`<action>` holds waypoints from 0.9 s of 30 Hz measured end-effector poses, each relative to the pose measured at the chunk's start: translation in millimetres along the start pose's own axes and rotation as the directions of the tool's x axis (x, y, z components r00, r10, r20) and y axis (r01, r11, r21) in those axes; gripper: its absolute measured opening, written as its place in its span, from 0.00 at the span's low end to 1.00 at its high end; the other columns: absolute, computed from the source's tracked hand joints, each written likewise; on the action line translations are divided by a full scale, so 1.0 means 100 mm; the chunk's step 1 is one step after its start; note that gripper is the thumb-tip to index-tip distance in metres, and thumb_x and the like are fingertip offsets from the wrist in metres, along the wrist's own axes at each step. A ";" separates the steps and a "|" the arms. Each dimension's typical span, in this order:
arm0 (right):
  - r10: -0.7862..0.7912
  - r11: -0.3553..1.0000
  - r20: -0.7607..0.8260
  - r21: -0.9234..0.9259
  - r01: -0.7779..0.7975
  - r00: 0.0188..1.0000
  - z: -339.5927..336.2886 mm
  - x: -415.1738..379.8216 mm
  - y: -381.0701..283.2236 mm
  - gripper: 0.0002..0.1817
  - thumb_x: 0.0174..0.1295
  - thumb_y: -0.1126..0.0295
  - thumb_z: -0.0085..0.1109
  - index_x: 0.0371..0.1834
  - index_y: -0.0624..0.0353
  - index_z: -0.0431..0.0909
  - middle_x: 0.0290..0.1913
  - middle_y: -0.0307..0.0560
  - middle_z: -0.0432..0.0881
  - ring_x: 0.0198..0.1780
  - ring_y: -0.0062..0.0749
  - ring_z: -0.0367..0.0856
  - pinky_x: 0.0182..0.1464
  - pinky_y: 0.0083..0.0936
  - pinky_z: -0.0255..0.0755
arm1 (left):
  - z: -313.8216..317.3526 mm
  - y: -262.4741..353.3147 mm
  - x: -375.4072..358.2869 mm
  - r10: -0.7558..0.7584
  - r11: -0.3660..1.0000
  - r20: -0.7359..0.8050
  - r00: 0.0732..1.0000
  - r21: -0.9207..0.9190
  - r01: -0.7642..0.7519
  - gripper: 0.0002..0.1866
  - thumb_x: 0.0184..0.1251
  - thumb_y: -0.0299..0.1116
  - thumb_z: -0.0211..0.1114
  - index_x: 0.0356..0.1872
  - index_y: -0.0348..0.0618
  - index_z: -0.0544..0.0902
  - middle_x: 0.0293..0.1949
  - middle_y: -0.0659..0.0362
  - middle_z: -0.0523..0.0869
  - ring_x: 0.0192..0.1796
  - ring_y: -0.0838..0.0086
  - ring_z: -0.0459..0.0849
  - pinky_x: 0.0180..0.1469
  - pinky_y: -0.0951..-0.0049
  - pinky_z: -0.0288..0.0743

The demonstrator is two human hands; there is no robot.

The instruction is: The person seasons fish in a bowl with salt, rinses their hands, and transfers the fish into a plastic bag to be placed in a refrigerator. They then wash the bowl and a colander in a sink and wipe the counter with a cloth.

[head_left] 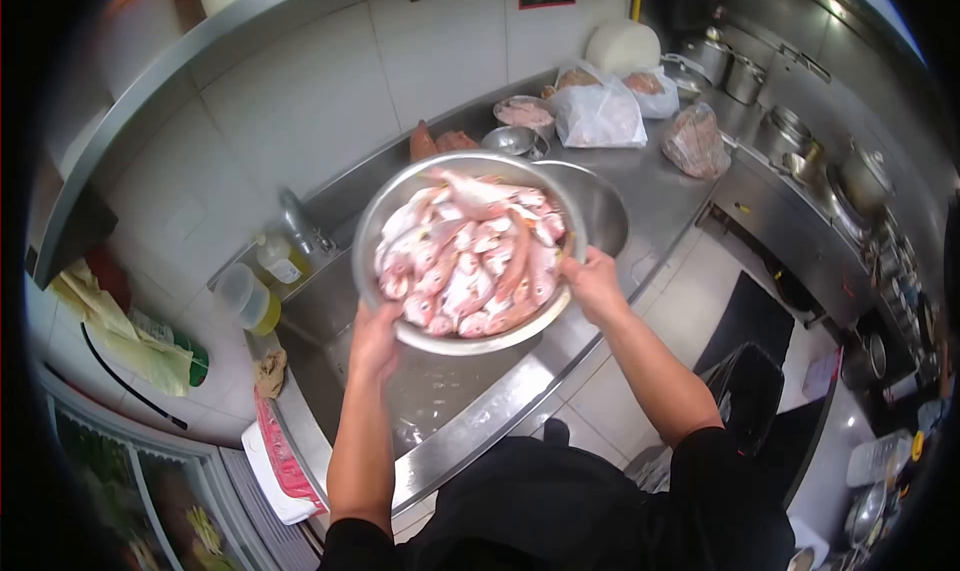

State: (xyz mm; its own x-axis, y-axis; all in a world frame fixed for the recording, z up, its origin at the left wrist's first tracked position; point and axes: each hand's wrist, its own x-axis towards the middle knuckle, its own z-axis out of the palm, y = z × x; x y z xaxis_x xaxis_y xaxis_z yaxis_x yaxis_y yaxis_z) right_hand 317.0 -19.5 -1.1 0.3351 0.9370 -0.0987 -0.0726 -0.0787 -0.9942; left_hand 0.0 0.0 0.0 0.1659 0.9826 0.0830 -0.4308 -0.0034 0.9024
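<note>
A wide metal bowl [470, 346] full of small pinkish-red fish [470, 256] is held up over the sink [400, 396]. My left hand [374, 339] grips its rim at the lower left. On the right side, my right hand [594, 283] is closed on the rim, the thumb toward the inside. The bowl's underside and the fingers beneath it are hidden. Behind the bowl, another round metal bowl [605, 211] stands partly covered on the counter. The faucet [305, 226] is at the sink's back left.
White plastic bags [600, 111], a bowl of pale pink meat [525, 113] and a small metal bowl [510, 141] stand along the back counter. A soap bottle [282, 259] and plastic tub [248, 299] sit left of the sink. Pots [862, 176] line the right side.
</note>
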 end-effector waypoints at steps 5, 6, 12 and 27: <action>-0.075 0.996 -0.145 0.027 0.080 0.987 -0.82 0.64 -0.09 0.16 0.55 0.73 0.63 0.46 0.67 0.79 0.38 0.44 0.84 0.38 0.26 0.81 0.42 0.23 0.74 | 0.88 -0.31 0.67 -0.212 0.969 -0.055 0.976 0.117 0.217 0.31 0.64 0.27 0.58 0.68 0.43 0.61 0.54 0.48 0.80 0.48 0.62 0.86 0.44 0.57 0.86; -0.082 0.997 -0.152 0.004 0.083 0.985 -0.93 0.75 -0.13 0.16 0.54 0.73 0.63 0.46 0.68 0.78 0.39 0.46 0.83 0.39 0.27 0.82 0.42 0.23 0.74 | 0.96 -0.42 0.84 -0.224 0.960 -0.061 0.973 0.160 0.231 0.29 0.64 0.29 0.59 0.68 0.44 0.63 0.53 0.50 0.81 0.47 0.64 0.86 0.43 0.58 0.85; -0.062 0.998 -0.147 -0.018 0.060 0.987 -1.31 1.39 0.33 0.15 0.52 0.74 0.62 0.42 0.71 0.78 0.37 0.46 0.82 0.35 0.27 0.79 0.38 0.23 0.72 | 1.08 -0.90 1.28 -0.213 0.914 -0.171 0.962 0.312 0.258 0.21 0.62 0.34 0.63 0.56 0.41 0.75 0.46 0.55 0.84 0.43 0.70 0.85 0.39 0.66 0.82; -0.131 0.936 -0.175 -0.346 0.064 0.976 -2.19 1.57 1.57 0.19 0.66 0.59 0.52 0.31 0.67 0.77 0.31 0.53 0.77 0.33 0.40 0.73 0.41 0.37 0.68 | -0.38 -1.41 0.58 -0.051 0.430 -0.444 0.894 0.799 0.421 0.23 0.71 0.47 0.59 0.58 0.40 0.78 0.49 0.45 0.86 0.53 0.56 0.85 0.56 0.62 0.77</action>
State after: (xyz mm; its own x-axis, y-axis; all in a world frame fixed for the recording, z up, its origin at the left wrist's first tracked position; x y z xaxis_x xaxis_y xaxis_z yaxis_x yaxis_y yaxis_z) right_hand 563.5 40.6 -181.7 0.5010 0.8650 0.0268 0.2781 -0.1316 -0.9515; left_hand 37.0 64.8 -138.6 -0.2236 0.9615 -0.1598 0.5932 0.2643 0.7604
